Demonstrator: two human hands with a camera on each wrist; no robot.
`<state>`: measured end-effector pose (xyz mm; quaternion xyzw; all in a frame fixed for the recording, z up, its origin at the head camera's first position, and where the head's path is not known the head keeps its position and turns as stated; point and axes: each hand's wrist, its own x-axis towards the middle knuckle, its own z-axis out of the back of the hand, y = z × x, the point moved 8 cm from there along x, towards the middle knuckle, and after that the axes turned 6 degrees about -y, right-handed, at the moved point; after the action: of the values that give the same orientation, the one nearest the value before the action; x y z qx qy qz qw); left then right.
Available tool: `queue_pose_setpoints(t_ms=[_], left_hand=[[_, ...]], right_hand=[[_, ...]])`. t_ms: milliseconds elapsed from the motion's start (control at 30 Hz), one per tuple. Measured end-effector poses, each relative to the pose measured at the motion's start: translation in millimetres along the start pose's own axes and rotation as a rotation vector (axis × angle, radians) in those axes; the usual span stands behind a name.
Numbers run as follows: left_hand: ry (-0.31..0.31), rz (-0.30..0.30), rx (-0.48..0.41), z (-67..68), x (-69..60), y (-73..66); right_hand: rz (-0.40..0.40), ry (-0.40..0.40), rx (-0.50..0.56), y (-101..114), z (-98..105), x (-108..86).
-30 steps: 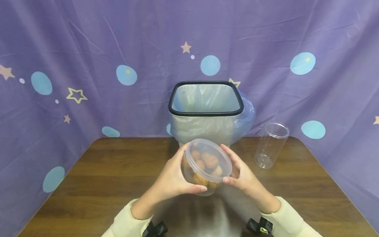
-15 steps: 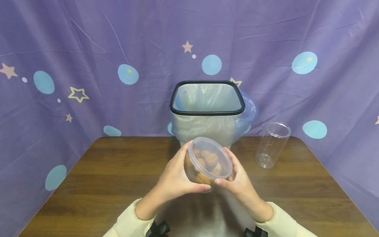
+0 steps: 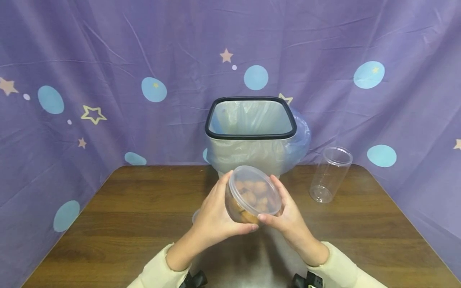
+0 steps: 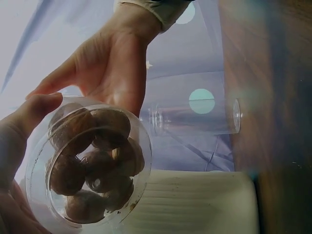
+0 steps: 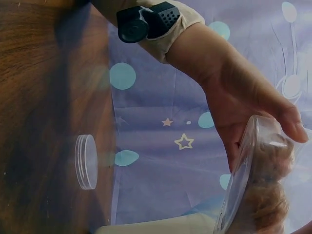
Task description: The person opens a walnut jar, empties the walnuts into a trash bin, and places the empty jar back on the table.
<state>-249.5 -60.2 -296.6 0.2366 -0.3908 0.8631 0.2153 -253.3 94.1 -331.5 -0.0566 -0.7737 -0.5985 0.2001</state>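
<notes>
A clear plastic jar [image 3: 234, 208] of brown walnuts [image 4: 73, 131] is held above the table in both hands, tilted. Its round translucent lid [image 3: 257, 190] is on it and faces the head camera. My left hand [image 3: 214, 214] grips the jar's left side, thumb across the front. My right hand [image 3: 293, 218] holds the right side at the lid's rim, its thumb on the lower edge. The far fingers of both hands are partly hidden behind the jar. In the left wrist view the jar's bottom shows, with several walnuts against it.
A bin [image 3: 248, 156] with a black rim and a plastic liner stands behind the jar. To its right is a tall clear lidless jar [image 3: 329, 176]. A loose clear lid [image 5: 87, 162] lies on the wooden table [image 3: 137, 224], mostly hidden behind my left hand in the head view.
My right thumb has slid left along the lid's lower edge. The jar has risen slightly, and the walnuts in it have shifted. The loose lid's edge now shows beside my left hand.
</notes>
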Motion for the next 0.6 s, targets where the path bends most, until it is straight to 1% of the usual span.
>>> queue_pose_setpoints(t_ms=[233, 433, 600], left_hand=[[-0.023, -0.014, 0.013, -0.2, -1.1, -1.2], [-0.050, -0.061, 0.019, 1.9, -0.8, -4.8], [-0.069, -0.098, 0.023, 3.8, -0.4, -7.8]], right_hand=[[0.012, 0.000, -0.035, 2.8, -1.3, 1.4], [-0.003, 0.010, -0.011, 2.9, -1.3, 3.8], [0.011, 0.012, -0.015, 2.5, -0.6, 4.3]])
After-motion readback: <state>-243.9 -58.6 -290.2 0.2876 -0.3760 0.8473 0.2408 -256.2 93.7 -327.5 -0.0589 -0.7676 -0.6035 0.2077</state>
